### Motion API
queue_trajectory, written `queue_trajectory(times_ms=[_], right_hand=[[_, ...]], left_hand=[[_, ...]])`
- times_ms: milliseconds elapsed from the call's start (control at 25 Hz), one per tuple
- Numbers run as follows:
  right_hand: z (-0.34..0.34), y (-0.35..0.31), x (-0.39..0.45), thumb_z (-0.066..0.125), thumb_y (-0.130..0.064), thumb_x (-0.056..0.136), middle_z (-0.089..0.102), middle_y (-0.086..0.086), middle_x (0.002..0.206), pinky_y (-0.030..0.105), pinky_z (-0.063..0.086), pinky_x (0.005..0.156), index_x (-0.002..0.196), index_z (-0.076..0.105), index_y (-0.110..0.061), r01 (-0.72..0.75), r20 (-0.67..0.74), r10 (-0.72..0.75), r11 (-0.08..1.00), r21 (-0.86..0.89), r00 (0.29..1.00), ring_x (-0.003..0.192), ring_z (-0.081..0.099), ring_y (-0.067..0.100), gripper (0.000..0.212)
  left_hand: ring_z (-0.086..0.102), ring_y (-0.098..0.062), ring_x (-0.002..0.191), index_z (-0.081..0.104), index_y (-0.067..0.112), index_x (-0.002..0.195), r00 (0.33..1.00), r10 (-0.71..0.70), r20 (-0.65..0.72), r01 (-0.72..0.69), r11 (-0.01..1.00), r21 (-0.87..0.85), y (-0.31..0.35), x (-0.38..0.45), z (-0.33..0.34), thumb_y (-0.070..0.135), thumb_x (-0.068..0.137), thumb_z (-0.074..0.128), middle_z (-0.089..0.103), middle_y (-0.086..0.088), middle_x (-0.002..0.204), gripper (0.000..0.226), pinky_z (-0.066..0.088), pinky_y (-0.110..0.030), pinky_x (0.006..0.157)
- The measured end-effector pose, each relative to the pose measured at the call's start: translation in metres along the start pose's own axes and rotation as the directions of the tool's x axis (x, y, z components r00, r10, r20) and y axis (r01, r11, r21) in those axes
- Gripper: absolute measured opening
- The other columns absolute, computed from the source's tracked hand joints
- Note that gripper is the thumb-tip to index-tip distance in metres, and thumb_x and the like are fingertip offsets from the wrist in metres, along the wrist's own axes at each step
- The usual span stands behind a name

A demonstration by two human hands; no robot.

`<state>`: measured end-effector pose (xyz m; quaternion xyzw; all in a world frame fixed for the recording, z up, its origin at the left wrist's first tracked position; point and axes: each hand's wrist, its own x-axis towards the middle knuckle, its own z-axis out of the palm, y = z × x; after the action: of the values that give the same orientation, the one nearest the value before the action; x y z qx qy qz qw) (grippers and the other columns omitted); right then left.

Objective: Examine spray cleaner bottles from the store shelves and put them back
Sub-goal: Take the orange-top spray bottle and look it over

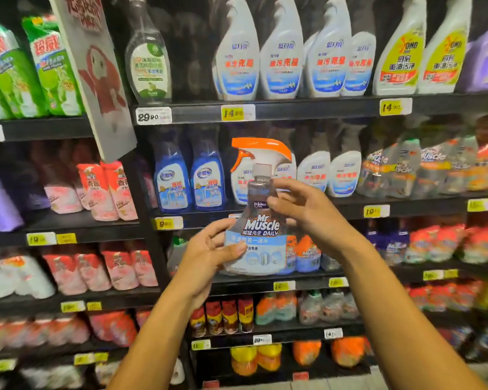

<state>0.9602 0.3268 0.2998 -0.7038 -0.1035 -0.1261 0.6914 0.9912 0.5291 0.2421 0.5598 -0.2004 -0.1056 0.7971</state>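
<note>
I see one clear plastic spray cleaner bottle (261, 220) held up in front of the dark store shelves (293, 109), upright and about level with the middle rows. It has an orange and white trigger head (261, 152), a narrow neck with a grey collar, and a wide body that flares toward the base. The label reads "Mr Muscle" and "DAILY" in white letters, with a pale blue band below it and small pictures near the bottom.

My left hand (206, 258) grips the bottle low on its left side: the thumb lies across the front of the label's pale blue band, and the fingers curl round behind the body. My right hand (302, 209) sits higher, at the bottle's shoulder and neck on the right side, fingers bent, with fingertips touching the bottle just under the collar. I cannot tell whether that hand truly clasps the neck or only rests against it.

The bottle stands between the two hands, trigger nozzle pointing left, free of any shelf board. Behind it stand white spray bottles (282, 52) with blue labels.
</note>
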Motion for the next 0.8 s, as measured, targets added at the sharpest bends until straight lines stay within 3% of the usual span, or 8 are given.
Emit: queue_trajectory(times_ms=[240, 480, 640, 800], right_hand=[[-0.018, 0.030, -0.005, 0.069, -0.002, 0.087, 0.078, -0.004, 0.087, 0.016, 0.053, 0.059, 0.113, 0.068, -0.009, -0.050, -0.140, 0.062, 0.995, 0.083, 0.988, 0.073, 0.073, 0.006, 0.027], [-0.028, 0.044, -0.009, 0.072, -0.006, 0.086, 0.078, 0.003, 0.096, 0.019, 0.054, 0.064, 0.117, 0.067, -0.006, -0.088, -0.149, 0.102, 0.991, 0.098, 0.984, 0.079, 0.074, 0.010, 0.032], [-0.029, 0.055, -0.015, 0.067, -0.007, 0.091, 0.078, -0.006, 0.091, 0.017, 0.054, 0.066, 0.103, 0.071, -0.020, -0.061, -0.151, 0.081, 0.989, 0.133, 0.985, 0.082, 0.073, 0.006, 0.018], [-0.033, 0.069, -0.027, 0.060, -0.010, 0.096, 0.077, -0.002, 0.102, 0.023, 0.055, 0.070, 0.112, 0.071, -0.018, -0.105, -0.109, 0.120, 0.985, 0.134, 0.987, 0.092, 0.072, 0.011, 0.021]], left_hand=[[0.071, -0.022, 0.102, 0.064, 0.007, 0.117, 0.984, -0.148, 0.095, 0.154, 0.987, -0.057, -0.039, -0.007, 0.005, 0.020, 0.079, 0.071, 0.072, -0.014, 0.115, 0.041, 0.059, -0.029, 0.077], [0.071, -0.021, 0.100, 0.066, 0.008, 0.116, 0.986, -0.156, 0.066, 0.159, 0.986, -0.052, -0.056, -0.004, 0.013, 0.022, 0.082, 0.067, 0.073, -0.012, 0.112, 0.036, 0.058, -0.028, 0.077], [0.072, -0.020, 0.099, 0.065, 0.008, 0.114, 0.987, -0.157, 0.024, 0.158, 0.987, -0.042, -0.061, -0.004, 0.017, 0.020, 0.079, 0.066, 0.075, -0.010, 0.109, 0.036, 0.058, -0.027, 0.076], [0.072, -0.020, 0.100, 0.066, 0.009, 0.112, 0.990, -0.143, 0.001, 0.143, 0.988, -0.051, -0.071, -0.014, 0.018, 0.022, 0.080, 0.065, 0.075, -0.009, 0.108, 0.034, 0.058, -0.026, 0.075]])
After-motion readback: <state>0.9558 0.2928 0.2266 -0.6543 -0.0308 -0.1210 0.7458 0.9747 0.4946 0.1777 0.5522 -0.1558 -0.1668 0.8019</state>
